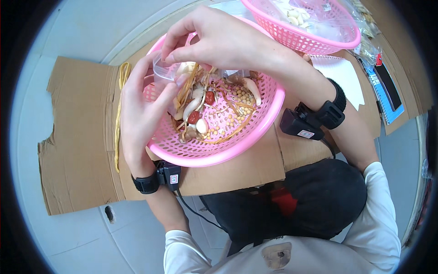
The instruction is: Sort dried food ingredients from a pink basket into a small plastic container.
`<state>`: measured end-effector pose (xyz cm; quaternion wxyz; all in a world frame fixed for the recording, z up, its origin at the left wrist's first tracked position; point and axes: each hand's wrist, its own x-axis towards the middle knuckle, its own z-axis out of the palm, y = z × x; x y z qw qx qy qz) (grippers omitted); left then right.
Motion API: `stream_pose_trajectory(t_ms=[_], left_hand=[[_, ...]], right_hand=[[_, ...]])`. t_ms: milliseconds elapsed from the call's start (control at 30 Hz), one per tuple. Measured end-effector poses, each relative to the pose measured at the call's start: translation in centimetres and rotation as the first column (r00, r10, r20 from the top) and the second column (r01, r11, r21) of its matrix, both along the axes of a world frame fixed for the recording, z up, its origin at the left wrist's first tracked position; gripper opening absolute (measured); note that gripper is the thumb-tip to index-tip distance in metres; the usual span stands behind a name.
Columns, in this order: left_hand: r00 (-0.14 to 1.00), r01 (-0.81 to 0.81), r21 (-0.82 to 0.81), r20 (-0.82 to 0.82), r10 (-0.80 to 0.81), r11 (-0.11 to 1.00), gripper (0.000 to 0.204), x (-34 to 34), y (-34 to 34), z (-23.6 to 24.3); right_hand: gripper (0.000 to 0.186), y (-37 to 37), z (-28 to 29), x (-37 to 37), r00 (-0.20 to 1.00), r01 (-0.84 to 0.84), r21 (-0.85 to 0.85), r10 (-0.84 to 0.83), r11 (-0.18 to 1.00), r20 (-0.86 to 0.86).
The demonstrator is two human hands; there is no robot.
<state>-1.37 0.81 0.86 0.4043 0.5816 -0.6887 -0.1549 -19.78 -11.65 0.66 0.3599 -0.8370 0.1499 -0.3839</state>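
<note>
A pink perforated plastic basket (pixel 214 158) sits before me on cardboard. My left hand (pixel 142 107) is over its left side, thumb and fingers closed round a clear plastic bag (pixel 163 72). My right hand (pixel 216 40) reaches across from the right, its fingertips pinched at the bag's upper edge; exactly what lies between them is partly hidden. In the basket are two red dates (pixel 210 97), yellow soybeans (pixel 242 97), a pale curved piece (pixel 252 90), a white oval piece (pixel 201 126), brown dried strands (pixel 185 91) and mushroom-like pieces (pixel 191 134).
Behind it, a second pink basket (pixel 315 47) holds clear bags with white pieces. A white notepad (pixel 340 75) and a blue package (pixel 388 102) lie at the right. Yellow cord (pixel 118 118) runs along the left cardboard (pixel 77 137). Cabled black devices (pixel 171 175) are strapped to both wrists.
</note>
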Motion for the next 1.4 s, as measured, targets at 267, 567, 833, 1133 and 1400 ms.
stream_pose_trajectory(t_ms=[267,567,833,1133,1400], left_hand=[[1.0,-0.014,0.018,0.002,0.014,1.0,0.049,0.0,0.1,-0.1],[0.981,-0.09,-0.042,-0.175,0.082,0.995,0.048,0.4,-0.6,-0.6],[0.994,-0.07,-0.027,-0.085,0.068,0.997,0.049,0.1,-0.1,-0.2],[0.996,-0.058,-0.057,-0.065,0.054,0.997,0.051,0.2,-0.1,-0.3],[0.996,-0.059,-0.043,-0.075,0.055,0.997,0.05,-0.2,0.0,-0.1]], right_hand=[[0.022,1.5,0.1,-0.7,0.996,0.04,0.005,-0.04,0.999,0.075],[0.021,3.6,2.1,-2.5,0.637,-0.342,0.254,0.422,0.905,-0.645],[0.02,4.3,0.7,-2.2,0.559,-0.297,0.249,0.379,0.922,-0.738],[0.009,4.2,0.6,-2.4,0.51,-0.325,0.181,0.334,0.928,-0.793],[0.012,4.4,0.0,-2.8,0.64,-0.256,0.031,0.193,0.966,-0.744]])
